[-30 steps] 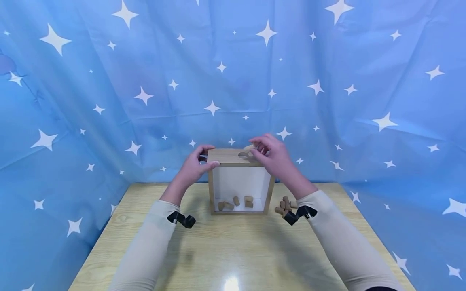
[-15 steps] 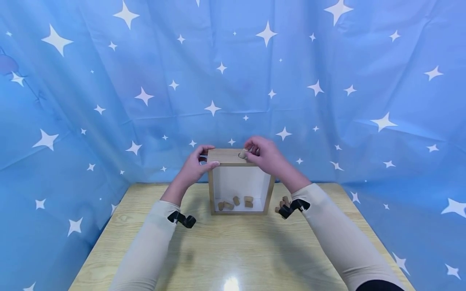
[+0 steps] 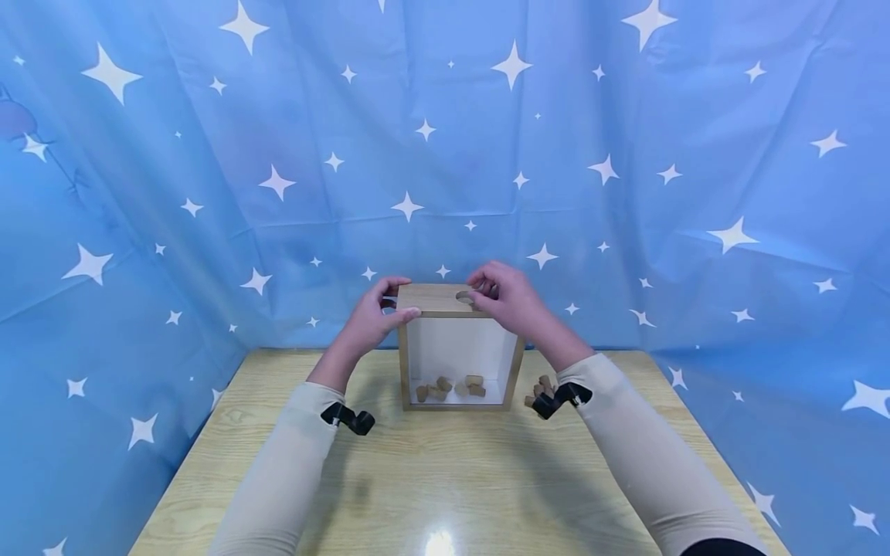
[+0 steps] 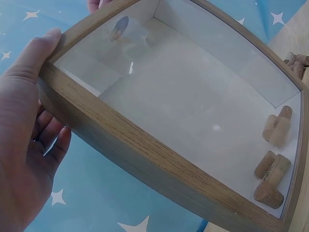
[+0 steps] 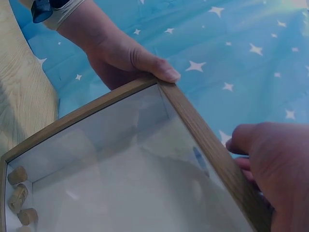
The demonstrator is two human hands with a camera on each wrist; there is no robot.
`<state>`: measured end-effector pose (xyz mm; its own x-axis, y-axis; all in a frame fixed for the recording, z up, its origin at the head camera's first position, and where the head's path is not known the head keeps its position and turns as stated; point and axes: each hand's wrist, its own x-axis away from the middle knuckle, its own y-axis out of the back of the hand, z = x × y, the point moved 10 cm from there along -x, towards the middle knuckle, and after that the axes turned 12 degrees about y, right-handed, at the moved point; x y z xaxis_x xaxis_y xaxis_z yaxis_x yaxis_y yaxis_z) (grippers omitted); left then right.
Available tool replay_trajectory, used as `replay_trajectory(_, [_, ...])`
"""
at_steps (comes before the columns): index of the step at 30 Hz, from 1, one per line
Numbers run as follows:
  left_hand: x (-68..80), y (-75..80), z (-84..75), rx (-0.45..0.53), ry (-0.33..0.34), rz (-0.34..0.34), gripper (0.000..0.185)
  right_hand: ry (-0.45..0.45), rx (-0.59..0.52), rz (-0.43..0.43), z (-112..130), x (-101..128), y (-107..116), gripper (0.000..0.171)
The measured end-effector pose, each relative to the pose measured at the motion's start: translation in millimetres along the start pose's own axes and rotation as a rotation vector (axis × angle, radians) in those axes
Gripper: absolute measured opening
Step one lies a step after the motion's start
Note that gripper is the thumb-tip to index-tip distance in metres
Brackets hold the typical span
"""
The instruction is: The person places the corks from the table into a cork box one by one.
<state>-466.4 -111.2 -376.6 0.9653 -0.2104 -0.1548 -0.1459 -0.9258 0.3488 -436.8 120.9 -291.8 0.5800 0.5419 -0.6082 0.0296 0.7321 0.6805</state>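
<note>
The cork has just left the right hand, loosely bent and visibly bare above the hole; the left hand grips the box at left. Its corks gain one; spare corks remain outside, right.

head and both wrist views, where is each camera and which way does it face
Head: on the head, facing forward and down at the wooden box and starry curtain; left hand, right hand and sleeves show.
Left wrist: on that wrist, facing across the box towards the corks inside; the left hand shows large, the right hand barely.
Right wrist: on that wrist, facing across the box towards the left hand; the right hand shows at the right edge.
Shared: both wrist views show the box, corks, curtain and both hands.
</note>
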Motion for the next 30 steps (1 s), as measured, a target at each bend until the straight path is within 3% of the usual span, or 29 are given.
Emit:
replay_trajectory(6, [0.1, -1.3, -1.9, 0.003, -0.003, 0.000, 0.066, 0.107, -0.007, -0.142, 12, 12, 19, 0.011])
replay_trajectory(10, [0.3, -2.1, -2.9, 0.006, -0.002, 0.002, 0.067, 0.183, 0.030, -0.275, 19, 34, 41, 0.012])
replay_trajectory(13, [-0.1, -3.0, -3.6, 0.014, -0.007, 0.006, 0.069, 0.188, 0.065, -0.347, 15, 56, 55, 0.014])
replay_trajectory(19, [-0.8, -3.0, -2.7, 0.017, -0.008, 0.003, 0.071, 0.118, 0.114, -0.398, -4, 101, 73, 0.018])
replay_trajectory(30, [0.6, -1.3, -0.2, 0.018, 0.021, 0.009, 0.067, -0.167, 0.117, -0.284, -79, 187, 59, 0.008])
